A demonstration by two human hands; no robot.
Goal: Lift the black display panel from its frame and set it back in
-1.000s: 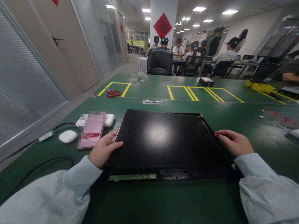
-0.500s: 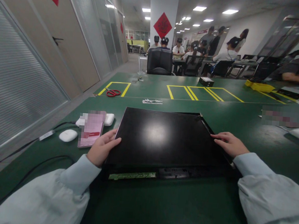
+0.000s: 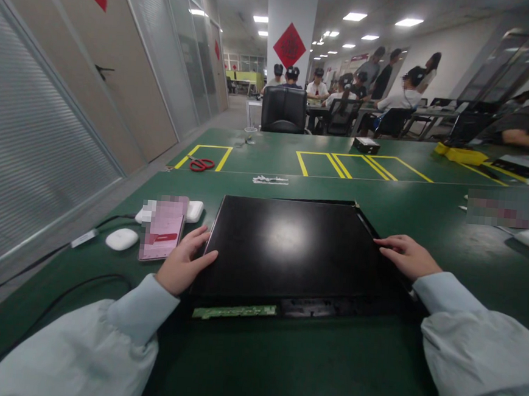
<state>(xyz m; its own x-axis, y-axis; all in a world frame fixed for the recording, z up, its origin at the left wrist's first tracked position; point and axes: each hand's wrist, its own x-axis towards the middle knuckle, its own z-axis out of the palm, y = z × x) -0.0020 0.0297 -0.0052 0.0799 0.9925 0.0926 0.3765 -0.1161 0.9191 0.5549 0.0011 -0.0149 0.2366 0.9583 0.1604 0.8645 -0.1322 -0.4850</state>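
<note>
A black LCD screen panel (image 3: 283, 248) lies flat in front of me, over a dark frame (image 3: 367, 221) that shows along its far and right sides. A narrow green circuit board (image 3: 235, 311) shows below the panel's near edge. At the panel's left edge, my left hand (image 3: 187, 259) has its thumb on the top face and its fingers against the side, partly hidden. On the right side, my right hand (image 3: 406, 256) pinches the edge between thumb and fingers. Whether it grips the panel, the frame or both is unclear.
Left of the panel lie a pink-screened phone (image 3: 165, 230), a white rounded case (image 3: 122, 239) and black cables (image 3: 97, 279). Farther off are red-handled scissors (image 3: 202, 165), white scraps (image 3: 270, 180) and a small black box (image 3: 366, 145). Several people sit and stand in the background.
The panel's left and far edges have sunk slightly toward the frame. My left hand has followed down, its fingers a little more spread. My right hand stays in place.
</note>
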